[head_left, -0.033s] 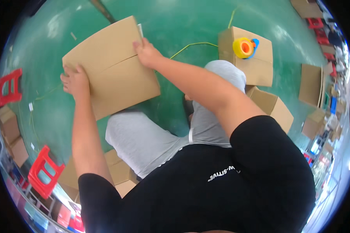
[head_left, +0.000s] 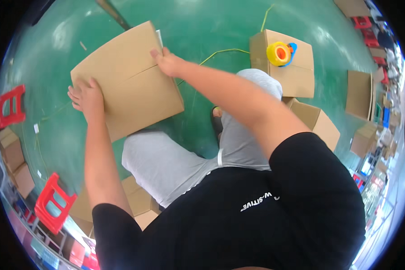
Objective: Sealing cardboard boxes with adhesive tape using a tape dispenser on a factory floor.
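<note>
while the left hand [head_left: 91,96] and right hand [head_left: 168,64], fingers partly curled, clasp opposite sides of the cardboard carton [head_left: 130,90] just beyond the left knee [head_left: 137,148], it seems stiff-walled, fairly light and dent-prone, best held by its folded edges.

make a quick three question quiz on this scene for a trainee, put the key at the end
1. Multiple choice: what colour is the outer ring of the roll lying on the box near the right knee?
a) black
b) yellow
c) white

2. True or false: the left hand and the right hand are both on the same large box.

3. Fill the gap: in the picture, the right hand appears ____ up than the left hand.

Key: 1 b; 2 true; 3 higher
</note>
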Demonstrator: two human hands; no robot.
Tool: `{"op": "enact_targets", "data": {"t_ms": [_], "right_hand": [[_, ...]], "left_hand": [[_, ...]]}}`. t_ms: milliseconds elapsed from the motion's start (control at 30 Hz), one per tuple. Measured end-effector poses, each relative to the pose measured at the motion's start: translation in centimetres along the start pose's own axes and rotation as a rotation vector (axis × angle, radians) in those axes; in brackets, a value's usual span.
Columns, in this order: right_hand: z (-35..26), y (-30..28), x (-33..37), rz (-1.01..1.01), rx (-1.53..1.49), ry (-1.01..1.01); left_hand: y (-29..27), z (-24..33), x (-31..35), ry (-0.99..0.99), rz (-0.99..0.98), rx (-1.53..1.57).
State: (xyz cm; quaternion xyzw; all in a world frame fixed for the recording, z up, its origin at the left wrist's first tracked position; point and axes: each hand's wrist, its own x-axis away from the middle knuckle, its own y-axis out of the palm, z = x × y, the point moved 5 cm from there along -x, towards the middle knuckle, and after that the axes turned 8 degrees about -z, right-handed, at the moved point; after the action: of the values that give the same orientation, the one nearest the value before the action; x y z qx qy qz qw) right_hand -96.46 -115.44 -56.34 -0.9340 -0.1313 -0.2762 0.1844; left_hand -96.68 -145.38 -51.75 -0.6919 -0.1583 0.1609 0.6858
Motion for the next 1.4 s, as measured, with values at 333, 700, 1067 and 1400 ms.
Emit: {"op": "enact_targets", "data": {"t_ms": [333,700,1067,1400], "right_hand": [[26.0,-46.6,21.2,1.007,0.178,0.632],[24.4,-38.5,11.8,0.437,-0.183,0.614],[-12.2,-10.6,7.0,-0.038,0.252,-0.475],[-12.3,-0.3,5.7,-0.203,0.806,-0.68]], "left_hand": [[-1.3,11.2,9.6,0.513,-0.104,0.133],[-1.5,8.0,8.9,0.4,-0.081,0.144],[0.9,6.7,9.0,0.388,0.014,0.345],[1.3,5.9,8.2,0.38,0.036,0.426]]}}
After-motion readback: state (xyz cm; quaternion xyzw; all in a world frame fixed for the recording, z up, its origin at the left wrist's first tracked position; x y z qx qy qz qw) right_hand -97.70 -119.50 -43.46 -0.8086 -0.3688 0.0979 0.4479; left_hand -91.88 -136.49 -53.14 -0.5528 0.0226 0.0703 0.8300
